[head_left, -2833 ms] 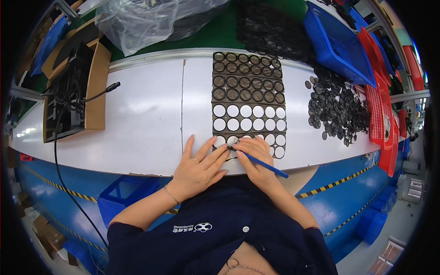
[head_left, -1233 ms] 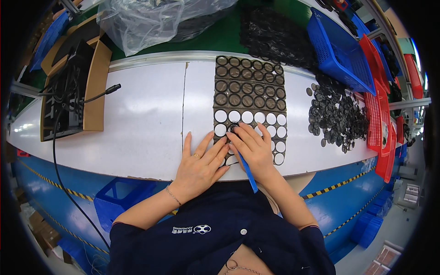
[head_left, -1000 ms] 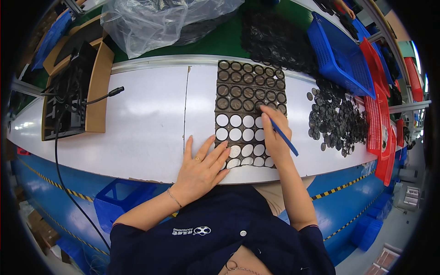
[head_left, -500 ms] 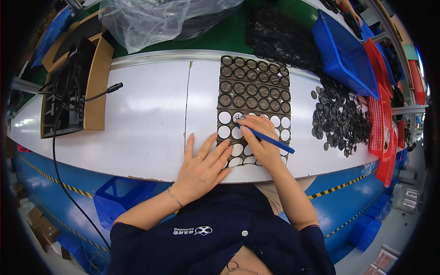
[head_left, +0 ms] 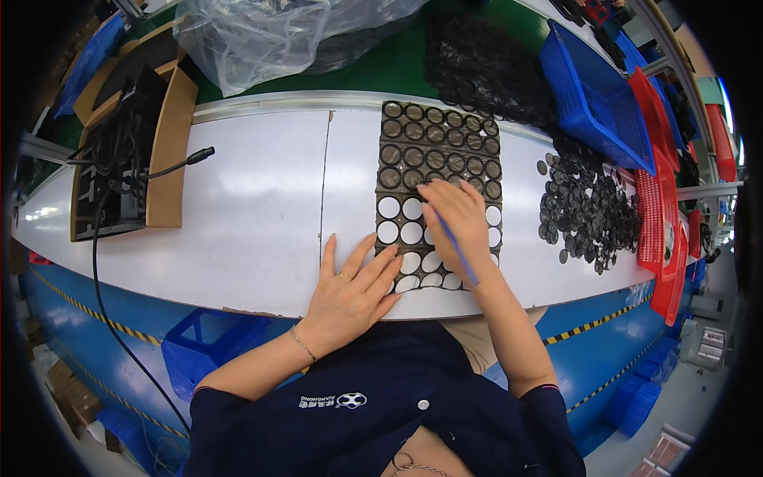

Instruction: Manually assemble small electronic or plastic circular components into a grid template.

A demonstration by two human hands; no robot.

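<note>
A dark sheet lies on the white table, with rows of round places. Its far rows carry black rings, while the nearer rows show white discs. My left hand lies flat with fingers spread, its fingertips reaching the sheet's near left edge. Over the right part of the white rows is my right hand, closed around a slim blue stick-like tool. The tool's far tip and several discs are hidden beneath the hand.
Many small black discs are heaped on the right, beside red baskets and a blue basket. More black parts lie beyond. On the left stands a cardboard box with black cables. Clear plastic film lies at the back.
My right hand has moved a little away from me and to the right, turning the blue tool steeper. The dark strands seen on one white disc no longer show there. My left hand stays put.
</note>
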